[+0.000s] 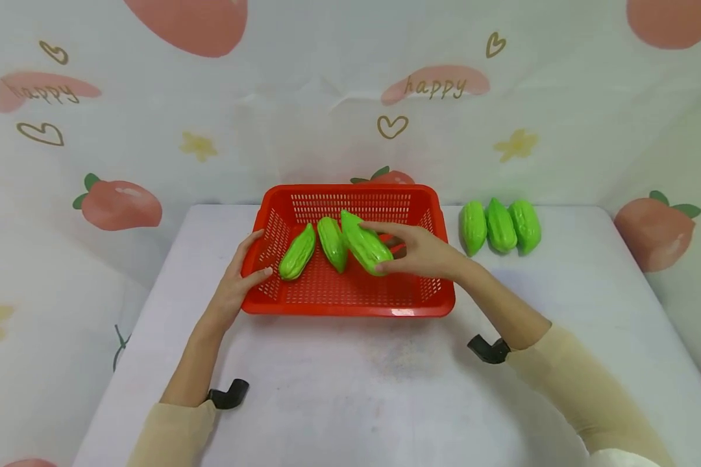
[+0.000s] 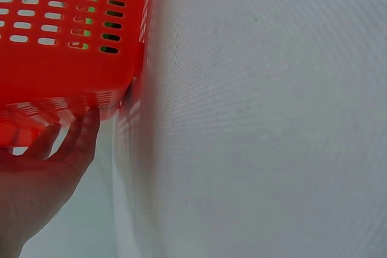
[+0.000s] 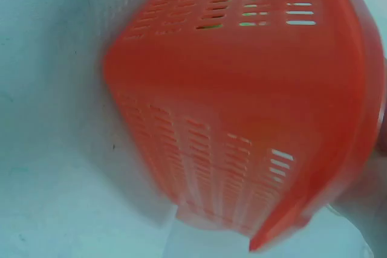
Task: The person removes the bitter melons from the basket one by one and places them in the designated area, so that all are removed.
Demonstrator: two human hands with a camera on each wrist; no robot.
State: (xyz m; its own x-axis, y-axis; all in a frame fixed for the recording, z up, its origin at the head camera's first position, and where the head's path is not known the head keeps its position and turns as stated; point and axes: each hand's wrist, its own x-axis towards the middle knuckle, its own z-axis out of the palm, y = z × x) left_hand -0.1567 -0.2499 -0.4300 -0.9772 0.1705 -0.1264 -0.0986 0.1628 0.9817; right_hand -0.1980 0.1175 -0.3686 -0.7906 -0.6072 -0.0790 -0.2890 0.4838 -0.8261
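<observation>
A red plastic basket (image 1: 350, 310) with slotted walls stands on the table. My left hand (image 1: 233, 285) grips its left rim, thumb over the inner side. In the left wrist view the fingers (image 2: 87, 137) lie against the outer wall. Over the basket, my right hand (image 1: 417, 250) holds a bright green, ridged bitter melon (image 1: 365, 243) between thumb and fingers, its pointed end toward the back. Two more bitter melons lie inside, one at the left (image 1: 298, 253) and another in the middle (image 1: 333, 243). The right wrist view shows the basket's outer walls (image 3: 242, 83), with the hand mostly hidden behind them.
Three green bitter melons (image 1: 501, 227) lie side by side on the white table (image 1: 350, 395), right of the basket near the back edge. A white cloth (image 1: 315, 117) with fruit prints hangs behind. Black wrist mounts (image 1: 229, 394) sit on both forearms.
</observation>
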